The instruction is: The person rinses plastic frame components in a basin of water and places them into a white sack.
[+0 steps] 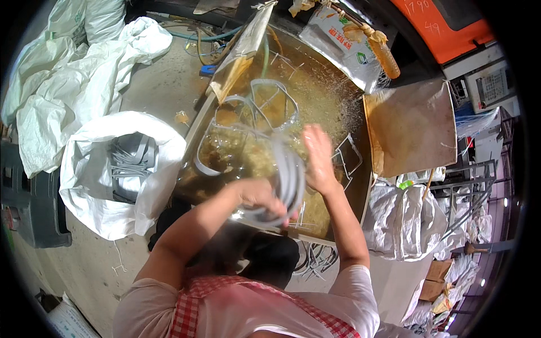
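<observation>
My left hand (260, 195) is closed around a bundle of grey curved plastic strips (290, 174), blurred by motion, above a tank of cloudy brownish water. On the far side of the bundle, my right hand (318, 155) is raised with its fingers stretched out. The right palm faces the bundle; whether they touch, I cannot tell. More grey looped frames (274, 83) lie half in the water beyond my hands. One curved grey piece (206, 168) shows left of the bundle. The tank's edge (197, 127) runs along the left side.
An open white sack (79, 186) with stacked grey pieces (132, 160) stands left of the tank. A brown board (414, 132) rises on the right side. Loose grey loops (315, 259) lie below the near edge. An orange machine (445, 28) stands at the far right.
</observation>
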`<state>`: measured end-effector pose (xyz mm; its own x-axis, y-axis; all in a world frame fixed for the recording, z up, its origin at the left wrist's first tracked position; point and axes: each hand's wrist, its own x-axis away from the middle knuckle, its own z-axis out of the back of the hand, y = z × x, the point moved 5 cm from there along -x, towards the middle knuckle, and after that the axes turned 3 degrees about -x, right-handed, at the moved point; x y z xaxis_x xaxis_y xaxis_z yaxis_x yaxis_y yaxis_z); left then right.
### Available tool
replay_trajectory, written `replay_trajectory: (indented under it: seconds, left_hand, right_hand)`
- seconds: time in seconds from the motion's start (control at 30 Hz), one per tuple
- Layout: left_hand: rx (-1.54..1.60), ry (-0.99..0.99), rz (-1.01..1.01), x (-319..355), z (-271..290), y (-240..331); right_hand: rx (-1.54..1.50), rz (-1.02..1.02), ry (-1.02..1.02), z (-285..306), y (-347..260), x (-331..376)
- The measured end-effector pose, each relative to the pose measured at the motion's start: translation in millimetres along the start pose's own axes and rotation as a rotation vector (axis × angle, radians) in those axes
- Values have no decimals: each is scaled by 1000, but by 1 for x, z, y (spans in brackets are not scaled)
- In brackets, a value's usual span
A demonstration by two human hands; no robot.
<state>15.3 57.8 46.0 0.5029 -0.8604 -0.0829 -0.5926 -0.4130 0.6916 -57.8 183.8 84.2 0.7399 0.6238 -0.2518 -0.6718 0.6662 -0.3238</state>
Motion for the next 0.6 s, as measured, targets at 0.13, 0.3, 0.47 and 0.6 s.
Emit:
replay_trajectory:
  seconds: [0.13, 0.3, 0.47, 0.6]
  left_hand:
    - [88, -119, 128, 4, -19, -12]
    - [-489, 343, -108, 6, 39, 27]
    - [-399, 895, -471, 25, 86, 50]
    - [-1073, 981, -354, 13, 45, 49]
  right_hand:
    - [-364, -58, -192, -37, 0, -9]
    - [-475, -402, 30, -56, 59, 11]
    - [-561, -620, 375, -29, 93, 17]
    - [-978, -980, 465, -43, 81, 10]
